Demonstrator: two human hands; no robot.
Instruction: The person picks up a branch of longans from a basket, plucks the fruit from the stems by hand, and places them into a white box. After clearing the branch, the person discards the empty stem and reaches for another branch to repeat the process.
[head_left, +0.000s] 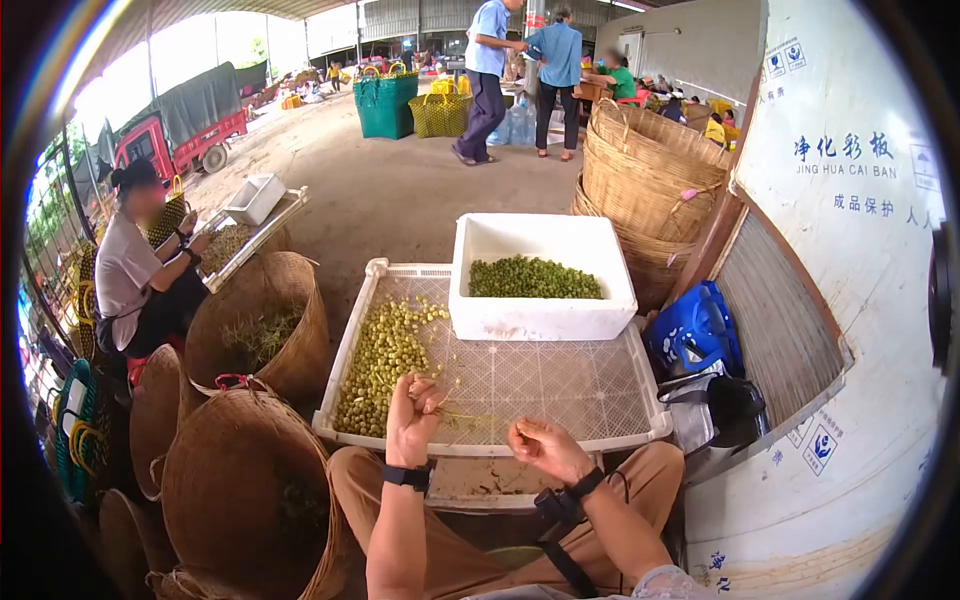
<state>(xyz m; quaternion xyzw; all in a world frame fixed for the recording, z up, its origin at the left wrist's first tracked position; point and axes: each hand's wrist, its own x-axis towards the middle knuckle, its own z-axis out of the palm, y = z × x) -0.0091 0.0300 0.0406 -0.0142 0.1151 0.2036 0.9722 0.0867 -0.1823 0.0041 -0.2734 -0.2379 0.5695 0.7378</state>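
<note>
My left hand [413, 412] is closed above the front of a white plastic mesh tray [560, 385], fingers curled. A thin green sprig [462, 416] stretches from it toward my right hand [545, 447], seemingly held in the left fingers. My right hand is also closed, its fingertips pinched together near the tray's front edge; what they hold, if anything, cannot be made out. Small round yellow-green fruits [385, 350] lie along the tray's left side, close to my left hand. A white foam box [545, 318] with smaller, darker green fruits [535, 278] stands on the tray's back part.
Large woven baskets [240, 490] stand at my left, one holding stalks [262, 335]. Tall stacked baskets [650, 170] stand behind right. A blue bag [695, 330] lies beside a white panel [830, 200]. A seated person [140, 250] works at another tray; others stand farther back.
</note>
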